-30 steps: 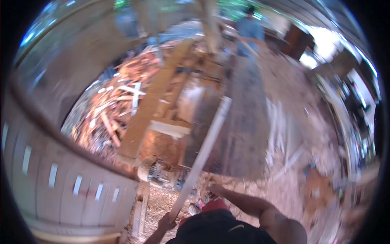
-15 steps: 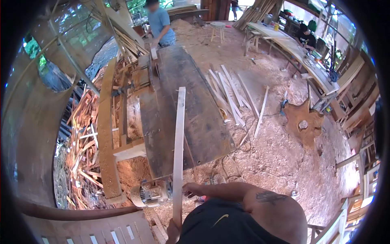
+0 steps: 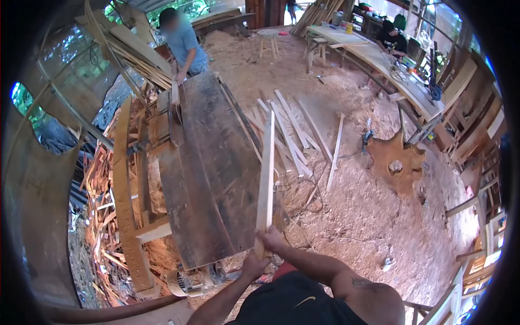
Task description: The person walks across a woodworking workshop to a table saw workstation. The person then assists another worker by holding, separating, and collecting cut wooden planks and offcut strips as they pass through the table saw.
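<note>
A long pale wooden strip rises from my two hands, over the right edge of the dark worktable. Near its lower end, my left hand is closed around the wood. Just above it, my right hand also grips the strip, with its fingers wrapped on the right side. The strip's far end points away from me, toward several loose strips on the dusty floor.
A person in blue stands at the table's far end. Another person sits by the long bench. A motor lies below the table's near edge. A star-shaped wood slab rests at right.
My right hand, earlier off the wood, has taken hold of the strip. The strip has shifted right, from over the middle of the table to its right edge. My view has turned somewhat.
</note>
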The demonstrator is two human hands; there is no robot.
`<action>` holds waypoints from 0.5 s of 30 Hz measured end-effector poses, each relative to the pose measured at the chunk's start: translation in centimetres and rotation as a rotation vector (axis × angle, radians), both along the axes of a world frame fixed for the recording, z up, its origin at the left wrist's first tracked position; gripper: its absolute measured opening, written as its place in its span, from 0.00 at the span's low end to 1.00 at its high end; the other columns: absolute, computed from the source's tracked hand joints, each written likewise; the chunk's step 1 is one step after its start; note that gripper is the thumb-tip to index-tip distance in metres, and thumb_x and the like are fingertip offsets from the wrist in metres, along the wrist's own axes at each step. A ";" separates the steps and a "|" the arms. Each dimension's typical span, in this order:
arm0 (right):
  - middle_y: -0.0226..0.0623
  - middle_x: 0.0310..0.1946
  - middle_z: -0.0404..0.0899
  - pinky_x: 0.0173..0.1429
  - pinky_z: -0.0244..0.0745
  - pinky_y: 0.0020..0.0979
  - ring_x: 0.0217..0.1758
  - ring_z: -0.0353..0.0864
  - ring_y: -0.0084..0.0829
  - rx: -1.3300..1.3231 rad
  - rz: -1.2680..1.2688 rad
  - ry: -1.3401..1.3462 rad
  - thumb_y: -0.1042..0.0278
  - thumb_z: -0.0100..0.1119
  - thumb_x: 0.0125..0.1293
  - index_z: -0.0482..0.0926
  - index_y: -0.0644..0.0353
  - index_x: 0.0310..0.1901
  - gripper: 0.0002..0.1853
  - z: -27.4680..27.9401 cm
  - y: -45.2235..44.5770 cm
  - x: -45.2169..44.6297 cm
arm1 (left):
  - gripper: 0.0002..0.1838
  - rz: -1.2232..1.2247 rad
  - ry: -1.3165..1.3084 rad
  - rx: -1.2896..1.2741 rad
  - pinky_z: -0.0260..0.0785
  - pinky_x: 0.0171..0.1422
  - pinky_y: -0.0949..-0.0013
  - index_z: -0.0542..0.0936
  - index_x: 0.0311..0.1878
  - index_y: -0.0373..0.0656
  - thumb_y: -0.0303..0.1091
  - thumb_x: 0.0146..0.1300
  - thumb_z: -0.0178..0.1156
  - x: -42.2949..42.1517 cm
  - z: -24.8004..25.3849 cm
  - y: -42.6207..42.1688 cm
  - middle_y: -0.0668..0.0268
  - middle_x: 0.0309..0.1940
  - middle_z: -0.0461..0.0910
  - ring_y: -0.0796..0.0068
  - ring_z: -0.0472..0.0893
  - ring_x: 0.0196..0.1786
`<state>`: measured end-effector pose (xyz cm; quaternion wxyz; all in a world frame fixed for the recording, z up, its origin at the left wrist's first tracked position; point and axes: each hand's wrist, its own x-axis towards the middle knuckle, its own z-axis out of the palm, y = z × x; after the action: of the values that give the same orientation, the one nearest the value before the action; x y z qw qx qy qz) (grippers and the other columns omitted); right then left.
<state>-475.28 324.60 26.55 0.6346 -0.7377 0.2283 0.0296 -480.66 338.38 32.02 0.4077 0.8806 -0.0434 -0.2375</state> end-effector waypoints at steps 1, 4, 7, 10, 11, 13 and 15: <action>0.41 0.24 0.83 0.32 0.78 0.34 0.29 0.84 0.31 0.025 0.025 0.074 0.54 0.64 0.58 0.83 0.65 0.35 0.18 -0.1 -2.1 0.6 | 0.33 -0.039 0.104 -0.034 0.74 0.47 0.53 0.73 0.52 0.34 0.54 0.52 0.66 1.0 0.2 -1.7 0.48 0.39 0.82 0.48 0.83 0.43; 0.41 0.26 0.83 0.34 0.78 0.34 0.30 0.84 0.33 0.064 0.071 0.224 0.54 0.65 0.56 0.83 0.65 0.35 0.18 1.3 -8.3 2.6 | 0.35 -0.149 0.306 -0.163 0.74 0.48 0.56 0.73 0.56 0.34 0.55 0.57 0.63 3.8 1.3 -6.8 0.47 0.42 0.83 0.52 0.84 0.45; 0.40 0.29 0.84 0.38 0.78 0.34 0.34 0.84 0.31 -0.014 0.075 0.247 0.55 0.65 0.56 0.82 0.63 0.38 0.18 -0.9 -12.7 4.0 | 0.36 -0.205 0.209 -0.235 0.74 0.49 0.59 0.70 0.60 0.33 0.56 0.62 0.60 5.0 -1.9 -9.7 0.47 0.43 0.83 0.55 0.84 0.45; 0.46 0.33 0.84 0.42 0.79 0.38 0.38 0.85 0.39 -0.249 0.144 0.225 0.53 0.64 0.57 0.82 0.65 0.40 0.21 -1.1 -17.0 6.4 | 0.36 -0.158 0.076 -0.203 0.75 0.52 0.63 0.68 0.63 0.34 0.56 0.64 0.58 4.6 -4.8 -10.0 0.49 0.43 0.84 0.57 0.84 0.46; 0.50 0.36 0.84 0.44 0.80 0.41 0.40 0.86 0.44 -0.364 0.187 0.217 0.51 0.63 0.57 0.81 0.66 0.43 0.23 -1.7 -18.7 7.6 | 0.36 -0.128 0.161 -0.266 0.75 0.53 0.63 0.67 0.64 0.35 0.55 0.64 0.58 4.9 -2.8 -9.7 0.50 0.44 0.84 0.57 0.84 0.47; 0.57 0.39 0.83 0.50 0.78 0.45 0.44 0.84 0.51 -0.640 0.159 0.316 0.45 0.62 0.56 0.76 0.70 0.49 0.32 -4.2 -21.9 12.2 | 0.35 -0.075 0.303 -0.309 0.74 0.54 0.63 0.67 0.64 0.36 0.55 0.65 0.59 5.6 -1.3 -8.3 0.51 0.45 0.83 0.57 0.84 0.49; 0.63 0.48 0.78 0.59 0.74 0.45 0.53 0.80 0.54 -0.659 0.110 0.150 0.35 0.62 0.53 0.71 0.74 0.55 0.44 -4.7 -26.2 17.9 | 0.34 -0.032 0.431 -0.275 0.74 0.55 0.64 0.69 0.63 0.37 0.55 0.64 0.59 5.6 -0.9 -6.2 0.51 0.48 0.83 0.59 0.83 0.51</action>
<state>-457.33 298.36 21.86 0.3413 -0.9100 0.2315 0.0424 -475.04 332.18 31.14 0.5196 0.7452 -0.0011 -0.4180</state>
